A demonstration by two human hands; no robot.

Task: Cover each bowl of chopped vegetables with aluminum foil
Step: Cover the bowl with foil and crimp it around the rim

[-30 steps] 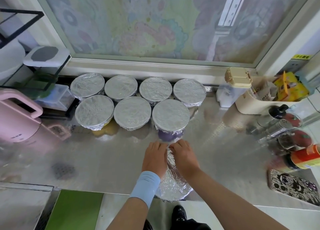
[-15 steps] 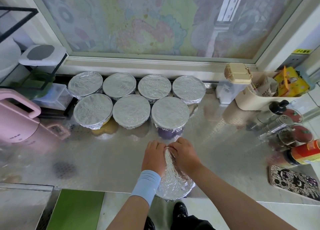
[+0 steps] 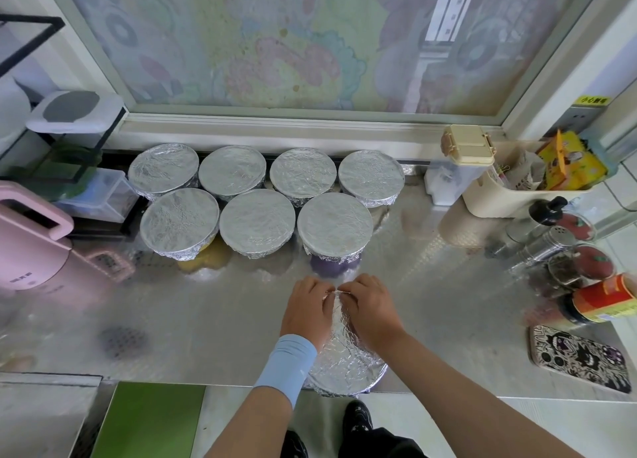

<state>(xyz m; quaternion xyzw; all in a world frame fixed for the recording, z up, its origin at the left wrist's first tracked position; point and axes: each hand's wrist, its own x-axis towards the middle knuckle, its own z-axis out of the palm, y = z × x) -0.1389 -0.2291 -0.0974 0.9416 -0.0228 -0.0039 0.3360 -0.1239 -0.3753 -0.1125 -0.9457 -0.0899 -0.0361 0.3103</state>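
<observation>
1. Bowl [image 3: 348, 375]: the last of the lot, at the front edge of the counter [image 3: 206, 319], right under your hands; top wrapped in crinkled foil [image 3: 344, 354]
2. Left hand [image 3: 305, 311]: lies on the bowl's left half, blue wristband [image 3: 287, 364] on the wrist; your fingertips curl down and pinch the foil at the bowl's far rim
3. Right hand [image 3: 370, 311]: lies on the bowl's right half, fingers curled onto the foil at the same far rim; your two sets of fingertips almost meet there
4. Covered bowls [image 3: 256, 228]: seven, beyond the bowl in two rows, four behind and three in front, each capped tight with foil
5. Purple bowl [image 3: 331, 268]: right end of the front row, straight beyond the bowl and apart from it
6. Kettle [image 3: 27, 247]: pink, well to the left of the bowl
7. Phone [image 3: 579, 361]: patterned case up, well to the right of the bowl
8. Jar [image 3: 601, 302]: red label, to the right of the bowl, just beyond the phone, among other shakers
9. Bin [image 3: 510, 199]: cream, packets inside, far right and beyond the bowl
</observation>
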